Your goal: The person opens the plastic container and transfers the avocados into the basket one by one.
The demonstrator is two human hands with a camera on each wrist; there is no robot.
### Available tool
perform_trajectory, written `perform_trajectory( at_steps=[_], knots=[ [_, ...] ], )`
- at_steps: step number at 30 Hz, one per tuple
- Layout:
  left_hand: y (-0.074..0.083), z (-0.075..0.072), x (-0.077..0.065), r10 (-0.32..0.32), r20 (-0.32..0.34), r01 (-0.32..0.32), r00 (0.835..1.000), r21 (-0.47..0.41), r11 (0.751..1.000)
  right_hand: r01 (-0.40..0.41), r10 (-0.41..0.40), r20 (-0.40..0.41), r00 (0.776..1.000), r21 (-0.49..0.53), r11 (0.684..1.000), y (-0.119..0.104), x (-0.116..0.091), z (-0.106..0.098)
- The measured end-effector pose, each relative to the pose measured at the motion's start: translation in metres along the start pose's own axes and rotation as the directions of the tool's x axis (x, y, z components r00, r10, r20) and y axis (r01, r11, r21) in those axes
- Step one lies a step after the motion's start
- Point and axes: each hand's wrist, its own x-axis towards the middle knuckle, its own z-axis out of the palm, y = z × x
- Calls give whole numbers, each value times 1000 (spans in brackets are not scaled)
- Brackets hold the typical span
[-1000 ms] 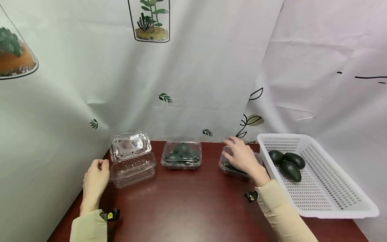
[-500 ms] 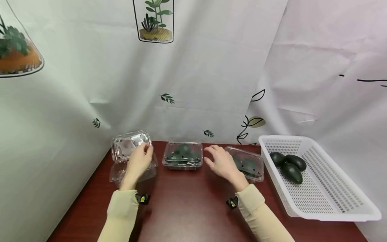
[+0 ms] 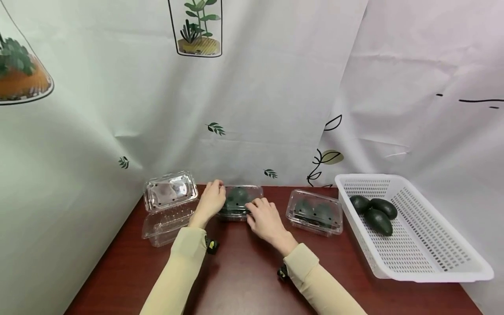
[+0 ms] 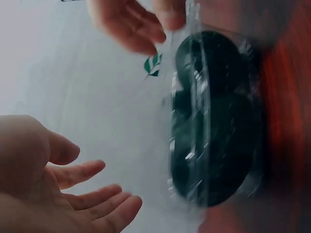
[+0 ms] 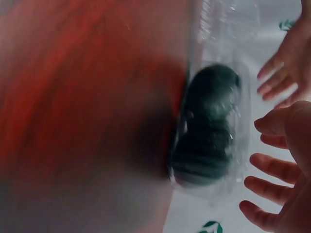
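Note:
A clear plastic clamshell box (image 3: 236, 203) with dark green avocados (image 4: 214, 141) inside stands at the middle back, its lid down. My left hand (image 3: 212, 199) is at its left end, the fingers spread and loosely bent in the left wrist view. At its right front side is my right hand (image 3: 265, 218), with parted fingers (image 5: 269, 189) just off the plastic in the right wrist view. Neither hand grips anything. A second closed clamshell (image 3: 315, 212) holding avocados sits to the right. On the left lies a clamshell (image 3: 171, 192) with its lid raised, partly behind my left arm.
A white perforated basket (image 3: 417, 275) stands on the right with 3 avocados (image 3: 378, 221) at its far left. The dark red table (image 3: 244, 280) meets a pale printed curtain (image 3: 256, 109) at the back. The left curtain wall borders the table's left edge.
My left hand has moved right from beside the raised-lid clamshell to the middle box. My right hand has come left, off the right-hand box. The boxes stay where they were.

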Motion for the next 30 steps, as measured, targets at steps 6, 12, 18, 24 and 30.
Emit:
perform_trajectory(
  at_steps=[6,12,18,24,30],
  knots=[
    [-3,14,11,-116,80,122,990,-77,990,15,-15,8,1000,-20,1000,-13,6,6],
    [-14,20,9,-226,148,242,963,-97,966,6,-5,43,999,-27,1000,-23,9,11],
    [-19,29,5,-257,117,274,959,-161,948,3,-1,36,999,-71,997,-23,11,12],
    [-20,41,0,-282,54,287,958,-255,923,0,6,55,998,-102,995,-18,9,12],
    [-31,57,-6,-354,-25,311,935,-425,850,55,-45,88,995,-114,992,-12,9,8]
  ],
)
